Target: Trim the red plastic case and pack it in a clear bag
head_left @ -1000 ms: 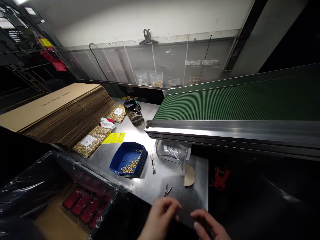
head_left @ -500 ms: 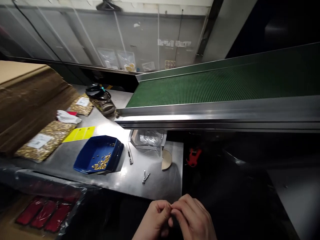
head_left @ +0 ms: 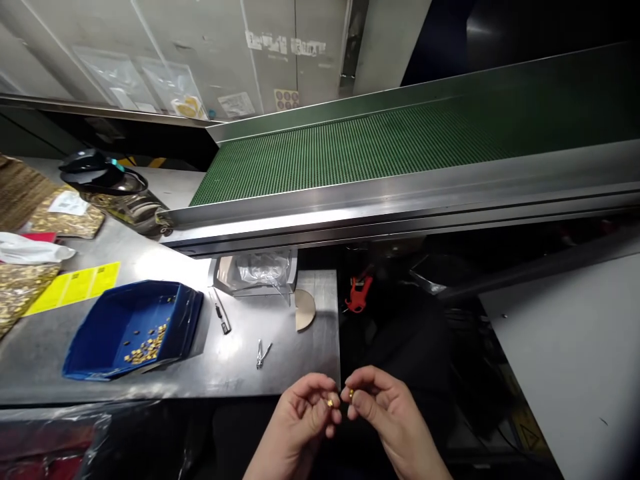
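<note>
My left hand (head_left: 307, 413) pinches a small gold-coloured metal piece (head_left: 330, 403) between thumb and fingers. Close beside it, my right hand (head_left: 383, 410) grips another small gold piece (head_left: 351, 394) at its fingertips. The two hands are slightly apart, over the near edge of the metal table (head_left: 295, 363). Both pieces are too small to name exactly. On the table to the left, a blue bin (head_left: 103, 333) holds several similar gold-coloured pieces (head_left: 150, 347). Nail clippers (head_left: 263, 355) lie spread on the table just beyond my left hand.
A green conveyor belt (head_left: 320, 157) with a metal side rail crosses above the table. A cutter knife (head_left: 221, 313), a beige half-disc (head_left: 305, 311) and a grey tray (head_left: 255, 291) with clear plastic sit below it. Bags of gold pieces (head_left: 25, 290) and a bottle (head_left: 117, 190) are at left.
My hands, together before, have moved apart, and gold pieces now show at the fingertips of each. The camera view has shifted to the right and closer to the table.
</note>
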`<state>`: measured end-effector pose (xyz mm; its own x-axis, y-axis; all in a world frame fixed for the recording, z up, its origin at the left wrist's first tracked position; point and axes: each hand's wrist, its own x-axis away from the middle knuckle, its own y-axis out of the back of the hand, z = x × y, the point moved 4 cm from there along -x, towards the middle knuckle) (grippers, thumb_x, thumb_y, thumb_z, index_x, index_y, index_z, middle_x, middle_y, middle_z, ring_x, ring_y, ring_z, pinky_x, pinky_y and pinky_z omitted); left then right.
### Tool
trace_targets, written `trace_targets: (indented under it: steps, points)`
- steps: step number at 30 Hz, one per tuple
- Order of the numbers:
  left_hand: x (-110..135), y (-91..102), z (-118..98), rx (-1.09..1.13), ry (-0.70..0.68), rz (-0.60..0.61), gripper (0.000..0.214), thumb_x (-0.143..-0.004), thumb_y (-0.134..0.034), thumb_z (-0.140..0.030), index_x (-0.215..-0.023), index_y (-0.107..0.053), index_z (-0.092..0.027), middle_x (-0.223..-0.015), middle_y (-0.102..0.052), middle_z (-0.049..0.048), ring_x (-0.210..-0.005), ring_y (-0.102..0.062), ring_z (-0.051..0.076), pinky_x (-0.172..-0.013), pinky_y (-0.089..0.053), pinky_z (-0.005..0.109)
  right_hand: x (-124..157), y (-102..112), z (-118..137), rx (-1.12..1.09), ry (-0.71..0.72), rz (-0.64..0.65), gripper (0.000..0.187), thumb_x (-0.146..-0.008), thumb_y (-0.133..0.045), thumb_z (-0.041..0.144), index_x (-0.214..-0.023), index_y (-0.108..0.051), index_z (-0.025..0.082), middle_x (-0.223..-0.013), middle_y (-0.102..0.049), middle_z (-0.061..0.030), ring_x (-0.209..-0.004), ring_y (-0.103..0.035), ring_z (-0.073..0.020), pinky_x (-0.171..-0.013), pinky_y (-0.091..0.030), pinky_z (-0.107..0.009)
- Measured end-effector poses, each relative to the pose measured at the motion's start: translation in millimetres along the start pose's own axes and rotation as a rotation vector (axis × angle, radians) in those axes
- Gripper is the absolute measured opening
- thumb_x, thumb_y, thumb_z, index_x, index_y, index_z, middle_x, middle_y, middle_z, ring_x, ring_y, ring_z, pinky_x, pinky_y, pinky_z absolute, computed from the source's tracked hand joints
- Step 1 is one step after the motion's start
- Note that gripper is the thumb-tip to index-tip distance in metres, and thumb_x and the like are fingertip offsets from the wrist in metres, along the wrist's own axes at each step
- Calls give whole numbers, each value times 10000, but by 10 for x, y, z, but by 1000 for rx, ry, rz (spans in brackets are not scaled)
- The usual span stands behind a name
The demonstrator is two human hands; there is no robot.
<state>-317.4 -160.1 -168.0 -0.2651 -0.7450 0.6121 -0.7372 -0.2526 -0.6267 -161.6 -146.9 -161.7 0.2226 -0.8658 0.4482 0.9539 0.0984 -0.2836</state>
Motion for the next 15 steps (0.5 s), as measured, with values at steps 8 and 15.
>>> trace_targets:
  steps: [8,15]
  points:
    - [10,69,43,82,-51,17,468,-602,-1026,-367,-900,-712,-187,-768,-634,8,-666,-576,117,-597,-449,196,4,-81,86,158,118,39,271,-870,-776,483,-863,-758,213,-831,-666,-26,-774,-619,-159,-732,-478,-269]
    - [31,33,-9,57,-156,-38,406,-628,-1008,-277,-898,-711,-219,-809,-643,1,-736,-587,115,-709,-502,187,-5,-111,93,199,149,25,248,-904,-740,472,-890,-760,226,-854,-636,-18,-811,-583,-163,-747,-433,-270]
